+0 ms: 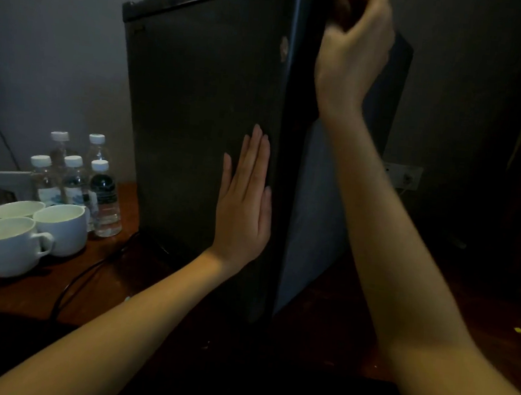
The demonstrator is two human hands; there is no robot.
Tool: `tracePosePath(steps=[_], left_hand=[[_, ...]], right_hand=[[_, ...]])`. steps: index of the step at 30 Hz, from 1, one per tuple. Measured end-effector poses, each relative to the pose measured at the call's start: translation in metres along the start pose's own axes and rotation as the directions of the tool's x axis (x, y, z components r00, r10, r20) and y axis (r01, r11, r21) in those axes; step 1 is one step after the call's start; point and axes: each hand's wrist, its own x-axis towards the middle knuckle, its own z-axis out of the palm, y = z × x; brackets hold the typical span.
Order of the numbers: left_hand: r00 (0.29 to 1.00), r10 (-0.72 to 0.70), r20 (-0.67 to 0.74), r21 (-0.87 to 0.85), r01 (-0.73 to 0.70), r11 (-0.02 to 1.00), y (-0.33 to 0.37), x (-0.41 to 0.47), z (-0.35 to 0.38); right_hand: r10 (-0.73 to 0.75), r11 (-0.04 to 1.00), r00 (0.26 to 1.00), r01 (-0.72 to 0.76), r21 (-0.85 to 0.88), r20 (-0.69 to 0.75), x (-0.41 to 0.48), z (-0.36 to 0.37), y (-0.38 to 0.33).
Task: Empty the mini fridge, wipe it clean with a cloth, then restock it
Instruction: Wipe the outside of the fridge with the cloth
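Head view showed the mini fridge [196, 127] standing upright in the middle of the frame on a dark wooden table [102, 271]. It was closed, its near vertical corner turned towards the camera, and its top was cut off by the upper edge. The left hand [243, 208] lay flat and released against the broad dark face, fingers straight and pointing up, just beside that corner. The right hand [353, 47], blurred at the upper edge of the frame, was curled round the top of the same corner, grasping it; its fingertips could not be made out. At lower left stood three white cups [9, 246], with five white-capped water bottles [76, 179] behind them, their labels too dim to read. A black cable [79, 278] ran across the table by the fridge's foot. A wall socket [404, 176] showed faintly at right, in deep shadow.
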Motion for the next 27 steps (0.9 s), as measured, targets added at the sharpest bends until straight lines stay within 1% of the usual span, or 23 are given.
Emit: tracePosePath(steps=[2, 4, 5, 7, 8, 11, 12, 15, 18, 20, 22, 25, 27], left_hand=[[1.0, 0.004, -0.003, 0.007, -0.004, 1.0, 0.0, 0.0, 0.0], [1.0, 0.005, -0.007, 0.004, -0.005, 1.0, -0.001, 0.0, 0.0], [1.0, 0.006, -0.01, 0.002, -0.006, 1.0, -0.001, 0.0, 0.001], [1.0, 0.004, -0.013, -0.003, -0.004, 1.0, -0.001, 0.0, 0.001], [1.0, 0.003, -0.012, -0.01, -0.003, 1.0, 0.0, 0.0, 0.001], [1.0, 0.003, -0.017, -0.014, -0.003, 1.0, 0.0, -0.001, 0.001], [1.0, 0.001, -0.018, -0.016, -0.001, 1.0, 0.001, 0.0, 0.001], [1.0, -0.004, -0.025, -0.011, 0.004, 1.0, 0.002, -0.001, 0.001], [0.999, -0.014, -0.034, 0.004, 0.015, 1.0, 0.004, -0.001, 0.001], [0.999, -0.021, -0.037, 0.012, 0.021, 1.0, 0.005, -0.001, 0.001], [0.999, -0.022, -0.037, 0.016, 0.023, 1.0, 0.005, -0.002, 0.001], [0.999, -0.02, -0.03, 0.025, 0.02, 0.999, 0.004, -0.002, 0.001], [0.999, -0.017, -0.028, 0.04, 0.018, 0.999, 0.004, -0.001, 0.0]], right_hand=[[0.032, 0.999, 0.999, -0.033, -0.013, -0.03, 0.016, 0.004, -0.007], [0.01, 1.0, 0.999, -0.01, -0.019, -0.033, 0.012, -0.001, -0.009], [-0.017, 1.0, 1.0, 0.017, -0.003, -0.022, 0.005, -0.006, -0.007], [-0.057, 0.998, 0.997, 0.056, 0.026, 0.045, -0.017, -0.015, 0.004], [-0.034, 0.999, 0.996, 0.033, 0.014, 0.087, -0.033, -0.021, 0.009], [0.15, 0.988, 0.968, -0.139, -0.07, 0.201, -0.1, -0.048, 0.021], [0.191, 0.979, 0.952, -0.169, -0.113, 0.237, -0.125, -0.06, 0.023], [0.243, 0.963, 0.906, -0.184, -0.196, 0.346, -0.191, -0.094, 0.03], [0.308, 0.936, 0.853, -0.191, -0.295, 0.422, -0.235, -0.117, 0.037], [0.373, 0.905, 0.795, -0.2, -0.375, 0.477, -0.262, -0.131, 0.041], [0.478, 0.852, 0.691, -0.215, -0.477, 0.542, -0.283, -0.143, 0.044], [0.592, 0.777, 0.529, -0.174, -0.605, 0.608, -0.292, -0.152, 0.043], [0.628, 0.75, 0.466, -0.147, -0.645, 0.623, -0.283, -0.152, 0.042]])
